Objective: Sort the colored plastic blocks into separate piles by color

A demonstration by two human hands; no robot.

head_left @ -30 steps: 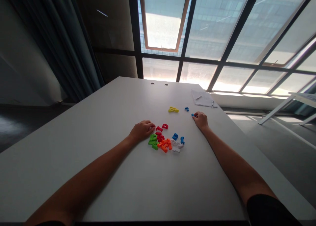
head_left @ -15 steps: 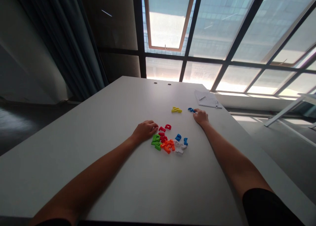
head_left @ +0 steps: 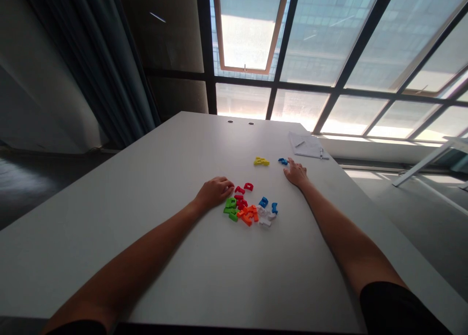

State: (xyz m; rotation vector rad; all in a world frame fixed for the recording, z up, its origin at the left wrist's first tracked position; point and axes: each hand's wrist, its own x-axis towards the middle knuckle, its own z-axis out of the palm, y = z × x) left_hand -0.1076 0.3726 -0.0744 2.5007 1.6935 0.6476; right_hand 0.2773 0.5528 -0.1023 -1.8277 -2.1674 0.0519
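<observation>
My left hand (head_left: pixel 217 189) rests on the white table (head_left: pixel 175 286), its fingers loosely bent and apart, with nothing visible in them. Just right of its fingertips lie several red plastic pieces (head_left: pixel 248 187), and several green pieces (head_left: pixel 231 203) are just below them. Farther off to the right, my right hand (head_left: pixel 296 173) is open, its index finger stretched toward a small cluster of blue pieces (head_left: pixel 282 161). Whether the fingertip touches the blue pieces is too small to tell. To their left sits a group of yellow pieces (head_left: pixel 261 161).
Orange pieces (head_left: pixel 249 215) and white pieces (head_left: pixel 265 221) lie in the near pile, with two more blue pieces (head_left: pixel 263 202) beside them. Paper (head_left: pixel 310 146) with pens on it lies at the right edge. Windows and a dark curtain (head_left: pixel 91 57) stand beyond the table.
My right hand has drawn slightly back from the far blue pieces, and its fingers have opened. My left hand and the pile look unmoved.
</observation>
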